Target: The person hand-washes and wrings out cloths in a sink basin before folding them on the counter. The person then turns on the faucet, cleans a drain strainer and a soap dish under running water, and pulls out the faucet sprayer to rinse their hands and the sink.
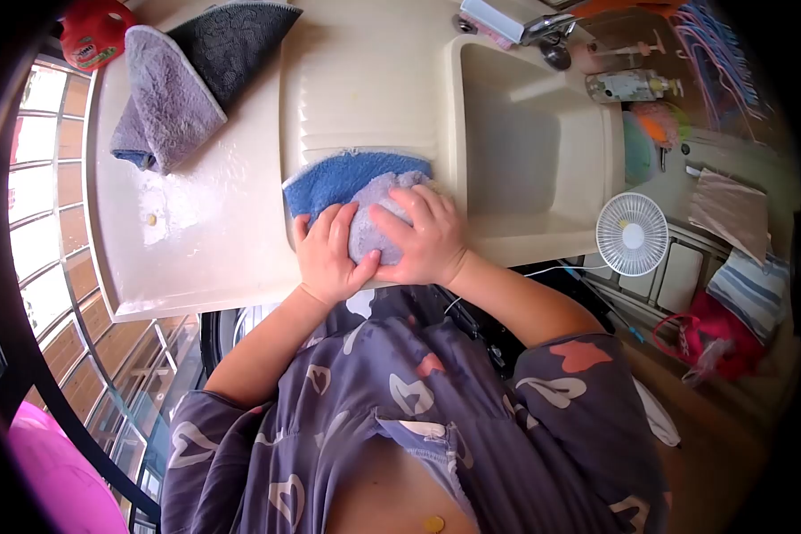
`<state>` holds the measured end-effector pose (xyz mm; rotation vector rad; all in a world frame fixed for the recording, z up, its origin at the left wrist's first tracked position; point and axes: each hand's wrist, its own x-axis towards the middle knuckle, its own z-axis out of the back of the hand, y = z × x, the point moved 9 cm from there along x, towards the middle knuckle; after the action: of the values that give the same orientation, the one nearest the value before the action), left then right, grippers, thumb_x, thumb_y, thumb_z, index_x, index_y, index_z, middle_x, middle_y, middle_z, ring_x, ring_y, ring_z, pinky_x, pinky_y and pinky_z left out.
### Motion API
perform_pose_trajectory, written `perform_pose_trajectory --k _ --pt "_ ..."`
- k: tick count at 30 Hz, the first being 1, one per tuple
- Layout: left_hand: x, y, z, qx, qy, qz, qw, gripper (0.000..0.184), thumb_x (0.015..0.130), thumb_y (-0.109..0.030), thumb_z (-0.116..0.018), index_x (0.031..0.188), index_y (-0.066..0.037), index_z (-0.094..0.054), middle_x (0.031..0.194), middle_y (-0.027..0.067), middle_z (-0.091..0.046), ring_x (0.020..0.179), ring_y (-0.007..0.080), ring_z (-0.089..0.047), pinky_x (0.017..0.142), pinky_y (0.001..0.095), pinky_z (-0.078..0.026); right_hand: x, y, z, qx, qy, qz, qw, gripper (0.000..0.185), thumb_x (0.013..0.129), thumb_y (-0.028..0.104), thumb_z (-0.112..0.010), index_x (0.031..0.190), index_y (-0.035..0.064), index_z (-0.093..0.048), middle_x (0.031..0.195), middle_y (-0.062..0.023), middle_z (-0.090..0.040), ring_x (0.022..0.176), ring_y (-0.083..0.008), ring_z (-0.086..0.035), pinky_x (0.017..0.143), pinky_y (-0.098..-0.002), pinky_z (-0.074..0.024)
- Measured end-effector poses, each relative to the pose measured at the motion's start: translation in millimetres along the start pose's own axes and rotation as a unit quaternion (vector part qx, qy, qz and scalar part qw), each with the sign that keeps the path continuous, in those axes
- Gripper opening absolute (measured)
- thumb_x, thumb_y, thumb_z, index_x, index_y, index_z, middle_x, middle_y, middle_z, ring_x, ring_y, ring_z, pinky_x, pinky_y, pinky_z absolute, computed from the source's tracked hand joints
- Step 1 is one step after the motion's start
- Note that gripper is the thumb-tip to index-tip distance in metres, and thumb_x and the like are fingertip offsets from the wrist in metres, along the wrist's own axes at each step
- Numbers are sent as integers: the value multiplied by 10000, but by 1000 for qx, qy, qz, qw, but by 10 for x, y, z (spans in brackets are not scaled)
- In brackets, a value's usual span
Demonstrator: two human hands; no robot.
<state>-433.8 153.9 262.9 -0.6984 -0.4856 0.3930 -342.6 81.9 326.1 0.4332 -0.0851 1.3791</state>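
A lilac plush cloth (376, 222) is bunched up on the ribbed washboard part of the counter, with a blue plush piece (343, 178) fanned out behind it. Whether the two are one mat, I cannot tell. My left hand (331, 256) grips the near left side of the bundle, its thumb close to my right hand. From the right, my right hand (425, 233) presses on the lilac cloth with its fingers curled over the top. Farther left lies a folded mat (176, 102) with a lilac plush face and a dark backing (236, 49).
To the right is a sink basin (516, 142) with a faucet (552, 36) at its back corner. A small white fan (632, 233), pump bottles (627, 86) and hangers (721, 67) stand beyond. A red jug (96, 36) sits back left.
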Motion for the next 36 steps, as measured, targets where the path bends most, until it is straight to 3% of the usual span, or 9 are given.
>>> perform_pose_trajectory --k 4,11,20,22,26,29,33,34,36 --pt "162 143 -25 -40 13 29 999 586 739 -431 -636 1153 -20 -571 1067 120 -640 920 269 -600 812 426 -341 169 -199 -144 50 8 5 999 525 551 471 -728 979 168 -691 1051 -72 -578 933 -264 -575 793 -391 -457" --pt "364 330 -54 -56 56 100 992 507 766 -391 -631 1116 -26 -598 1017 120 -666 792 270 -592 751 390 -340 476 -481 -342 135 61 -13 989 477 555 421 -734 948 153 -690 1029 -85 -593 887 -262 -602 736 -387 -489" --pt "569 527 -140 -58 123 183 974 397 846 -353 -585 1074 -29 -612 872 138 -676 661 305 -596 692 382 -343 735 -746 -644 233 156 -35 959 387 654 295 -693 992 107 -686 982 -111 -596 840 -297 -609 661 -393 -514" --pt "608 568 -142 -74 123 213 966 346 910 -307 -508 1069 -23 -624 767 189 -642 677 395 -594 676 436 -405 775 -794 -709 245 176 -48 952 366 669 284 -681 989 106 -684 985 -104 -598 835 -295 -610 669 -390 -514" --pt "655 691 -170 -84 155 298 938 403 930 -393 -488 1015 -27 -636 682 193 -645 697 410 -639 659 484 -473 852 -888 -879 255 239 -76 934 291 740 257 -617 977 99 -679 981 -95 -614 835 -298 -615 700 -380 -511" --pt "675 753 -143 -60 119 317 939 421 936 -407 -474 1014 -24 -627 688 208 -643 717 414 -642 676 493 -496 937 -932 -981 246 257 -62 933 273 786 256 -564 973 93 -677 976 -102 -629 847 -303 -620 724 -383 -508" --pt "788 651 -94 -31 138 258 956 378 962 -399 -414 1019 -109 -650 1015 215 -669 875 417 -640 728 487 -510 996 -1020 -1120 240 274 -68 929 293 832 301 -535 991 103 -680 1014 -96 -652 908 -303 -623 797 -377 -499" --pt "778 682 -113 -30 165 285 944 365 969 -394 -386 1066 -164 -651 1144 195 -641 922 421 -631 764 489 -507 1036 -1004 -1133 233 305 -71 921 310 860 331 -534 1024 113 -681 1053 -94 -662 953 -296 -624 831 -375 -493" --pt "707 672 -105 -44 145 293 944 388 964 -410 -384 1098 -153 -641 1115 203 -649 919 423 -630 785 493 -502 998 -925 -1012 192 308 -102 926 342 873 374 -539 1060 124 -680 1099 -93 -658 1002 -286 -616 871 -372 -481"
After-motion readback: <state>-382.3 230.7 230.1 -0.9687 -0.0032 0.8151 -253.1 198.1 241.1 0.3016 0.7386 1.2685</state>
